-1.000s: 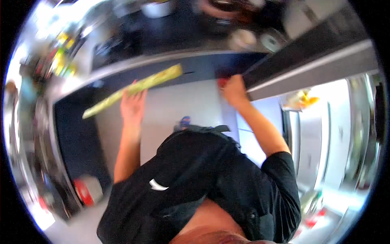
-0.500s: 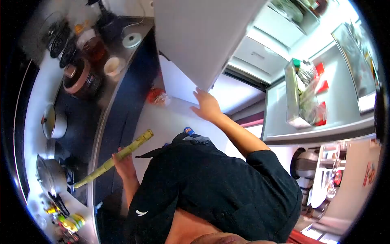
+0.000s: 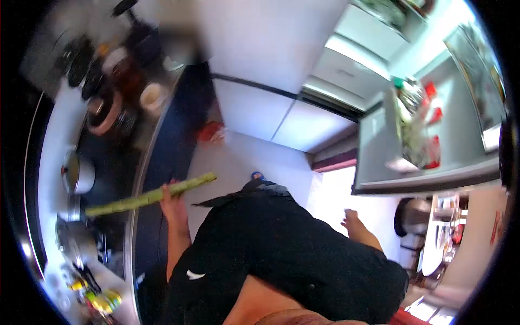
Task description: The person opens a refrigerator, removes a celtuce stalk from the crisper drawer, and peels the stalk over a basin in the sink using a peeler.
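A long green stalk is gripped by my left hand, with fingers wrapped round it near its thicker end. Its thin end reaches over the counter on the left. My right hand hangs low on the right, below the open fridge door, touching nothing that I can see. Its fingers are small and blurred, so their pose is unclear. The fridge's drawer shows at the top right, and bagged food sits in the door's bin.
The counter edge runs along the left. On that side are a white pot, a steel pot, a brown cooker and a cup. A red bag lies on the floor. A chair stands at the right.
My right hand has dropped down and right, away from the left fridge door, which now sits closed. The stalk in my left hand has tilted closer to level.
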Demonstrator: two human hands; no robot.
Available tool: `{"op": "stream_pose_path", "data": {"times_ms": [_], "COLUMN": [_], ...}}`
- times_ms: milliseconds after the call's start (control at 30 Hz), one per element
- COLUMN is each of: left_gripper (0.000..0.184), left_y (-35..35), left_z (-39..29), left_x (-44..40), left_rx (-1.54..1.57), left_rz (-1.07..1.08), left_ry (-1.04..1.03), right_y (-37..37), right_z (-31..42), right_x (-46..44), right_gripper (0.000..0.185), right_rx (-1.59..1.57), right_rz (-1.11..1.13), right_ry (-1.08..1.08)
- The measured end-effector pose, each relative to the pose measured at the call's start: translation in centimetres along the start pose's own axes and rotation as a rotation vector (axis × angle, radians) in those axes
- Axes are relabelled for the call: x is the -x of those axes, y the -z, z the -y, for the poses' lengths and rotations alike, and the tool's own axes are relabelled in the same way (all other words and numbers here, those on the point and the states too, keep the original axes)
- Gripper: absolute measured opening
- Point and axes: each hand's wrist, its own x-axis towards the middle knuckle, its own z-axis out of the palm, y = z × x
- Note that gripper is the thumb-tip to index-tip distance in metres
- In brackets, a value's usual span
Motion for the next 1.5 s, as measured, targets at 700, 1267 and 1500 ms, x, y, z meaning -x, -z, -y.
{"op": "stream_pose_path", "data": {"times_ms": [700,1267,1500], "left_gripper": [0.021,0.024,0.027], "left_y": [3.5,7.0,9.1], "left_z": [-0.3,1.7,3.0], "left_x": [3.7,31.5,40.5], "left_rx": [-0.396,-0.206,-0.14], "left_rz": [-0.143,-0.819,-0.885], "left_ry": [-0.247,-0.724,-0.975], "right_y": [-16.0,-37.3,-25.9], "right_z": [17.6,5.6,-17.0], "right_x": [10.9,50.7,61.6], "right_gripper": [0.078,0.054,0.07], "right_rx": [-0.023,1.766,2.362], "right_rz": [0.399,1.682,1.688], "right_ry": [0.716,0.455,-0.303]}}
